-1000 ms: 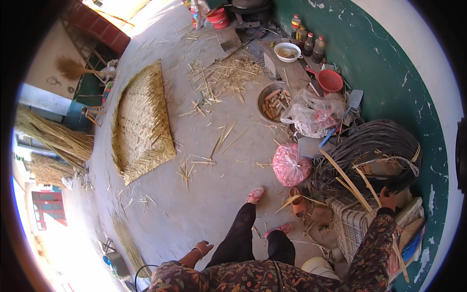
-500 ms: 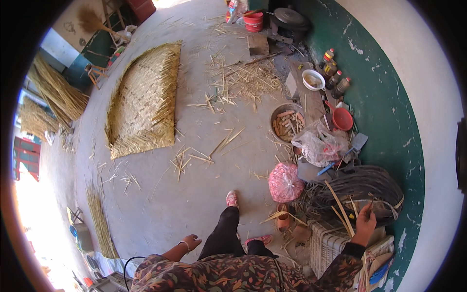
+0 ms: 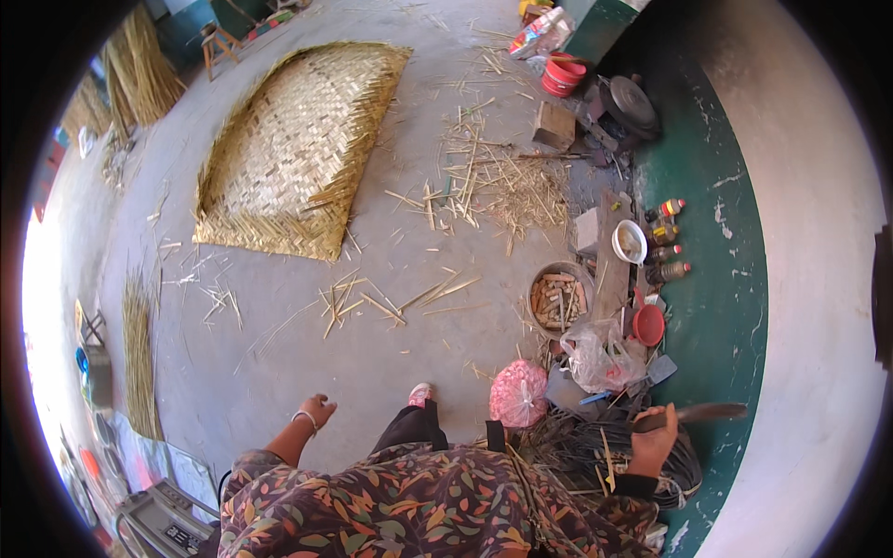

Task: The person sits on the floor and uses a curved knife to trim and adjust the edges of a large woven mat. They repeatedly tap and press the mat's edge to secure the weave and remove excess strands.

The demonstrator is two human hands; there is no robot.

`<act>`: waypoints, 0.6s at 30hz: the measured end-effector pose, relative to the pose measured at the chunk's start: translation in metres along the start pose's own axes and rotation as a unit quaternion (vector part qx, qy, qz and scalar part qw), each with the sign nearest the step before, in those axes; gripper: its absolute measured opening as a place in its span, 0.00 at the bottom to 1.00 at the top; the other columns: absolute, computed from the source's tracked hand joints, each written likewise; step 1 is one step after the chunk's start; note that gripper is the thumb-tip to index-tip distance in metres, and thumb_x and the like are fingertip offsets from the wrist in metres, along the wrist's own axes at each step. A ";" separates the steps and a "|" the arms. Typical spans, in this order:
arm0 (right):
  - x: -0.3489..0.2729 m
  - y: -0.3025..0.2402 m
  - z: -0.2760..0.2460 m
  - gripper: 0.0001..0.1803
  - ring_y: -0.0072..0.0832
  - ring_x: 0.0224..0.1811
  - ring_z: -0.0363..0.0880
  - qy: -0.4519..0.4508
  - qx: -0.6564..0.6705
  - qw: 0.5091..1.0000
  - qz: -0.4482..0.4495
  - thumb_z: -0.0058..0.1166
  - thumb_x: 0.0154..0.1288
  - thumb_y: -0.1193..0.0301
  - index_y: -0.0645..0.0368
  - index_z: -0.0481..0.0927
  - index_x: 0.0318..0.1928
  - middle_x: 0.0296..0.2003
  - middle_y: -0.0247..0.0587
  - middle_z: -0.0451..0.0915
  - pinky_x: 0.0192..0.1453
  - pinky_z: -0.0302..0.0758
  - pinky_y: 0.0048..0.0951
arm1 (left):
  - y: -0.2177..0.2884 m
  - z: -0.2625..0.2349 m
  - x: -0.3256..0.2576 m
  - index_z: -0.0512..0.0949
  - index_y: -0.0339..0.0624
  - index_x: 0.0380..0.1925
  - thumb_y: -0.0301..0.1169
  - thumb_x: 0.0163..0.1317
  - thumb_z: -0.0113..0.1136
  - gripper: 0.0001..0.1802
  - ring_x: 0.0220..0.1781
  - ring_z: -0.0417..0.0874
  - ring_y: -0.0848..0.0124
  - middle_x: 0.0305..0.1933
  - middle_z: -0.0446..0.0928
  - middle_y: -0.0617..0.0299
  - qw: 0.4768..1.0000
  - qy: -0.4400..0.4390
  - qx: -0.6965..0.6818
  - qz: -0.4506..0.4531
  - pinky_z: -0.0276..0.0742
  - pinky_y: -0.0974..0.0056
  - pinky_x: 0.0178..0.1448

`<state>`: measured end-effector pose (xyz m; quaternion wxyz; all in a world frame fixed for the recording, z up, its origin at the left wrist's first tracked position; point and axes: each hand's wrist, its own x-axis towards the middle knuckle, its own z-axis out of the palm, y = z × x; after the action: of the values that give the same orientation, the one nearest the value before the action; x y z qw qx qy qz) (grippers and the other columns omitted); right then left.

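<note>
Woven mat [image 3: 296, 158] far left, basket [image 3: 561, 299] right, bag [image 3: 519, 394] before it

One woven mat [image 3: 293, 153] is lying on the floor, one red bucket [image 3: 564, 74] and one white bowl [image 3: 630, 243] are sitting by the wall, four small bottles [image 3: 665, 238] are lining up, and one pink bag [image 3: 519, 393] is resting nearby.

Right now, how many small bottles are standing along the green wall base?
4. The bottles stand in a row against the green wall, right of the white bowl. Clutter could hide others.
</note>
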<state>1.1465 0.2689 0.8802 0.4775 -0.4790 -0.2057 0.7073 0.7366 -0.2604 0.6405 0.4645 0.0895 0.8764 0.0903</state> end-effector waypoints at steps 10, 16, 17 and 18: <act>0.141 0.134 -0.033 0.09 0.25 0.14 0.70 0.132 -0.450 0.881 0.065 0.59 0.56 0.67 0.55 0.73 0.30 0.20 0.33 0.72 0.16 0.66 0.29 | 0.004 -0.019 0.017 0.77 0.34 0.55 0.51 0.59 0.61 0.33 0.55 0.82 0.52 0.50 0.82 0.43 0.988 0.077 -0.118 -0.064 0.76 0.55 0.60; 0.222 0.140 -0.032 0.21 0.39 0.18 0.80 0.060 -0.733 0.673 -0.080 0.62 0.47 0.66 0.67 0.77 0.40 0.22 0.48 0.79 0.24 0.75 0.42 | -0.055 0.025 0.043 0.80 0.37 0.50 0.55 0.59 0.57 0.32 0.60 0.77 0.48 0.56 0.78 0.42 0.994 -0.056 0.061 -0.069 0.72 0.54 0.64; 0.238 0.141 -0.017 0.20 0.39 0.18 0.80 0.071 -0.746 0.661 -0.033 0.61 0.47 0.66 0.67 0.77 0.40 0.22 0.49 0.79 0.24 0.76 0.42 | -0.049 0.036 0.038 0.81 0.37 0.50 0.55 0.59 0.57 0.32 0.59 0.78 0.48 0.54 0.79 0.41 0.986 -0.003 -0.070 -0.152 0.75 0.54 0.62; 0.254 0.137 -0.001 0.20 0.39 0.19 0.81 0.081 -0.757 0.648 0.018 0.61 0.47 0.67 0.66 0.77 0.40 0.22 0.50 0.79 0.25 0.77 0.42 | -0.037 0.031 0.051 0.80 0.36 0.51 0.55 0.59 0.58 0.33 0.57 0.80 0.48 0.53 0.80 0.41 0.996 -0.062 -0.013 -0.061 0.76 0.55 0.60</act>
<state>1.0603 0.4275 0.6544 -0.0494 -0.7330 -0.6212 0.2726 0.7315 -0.2818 0.5738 0.5237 0.0352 0.8485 0.0672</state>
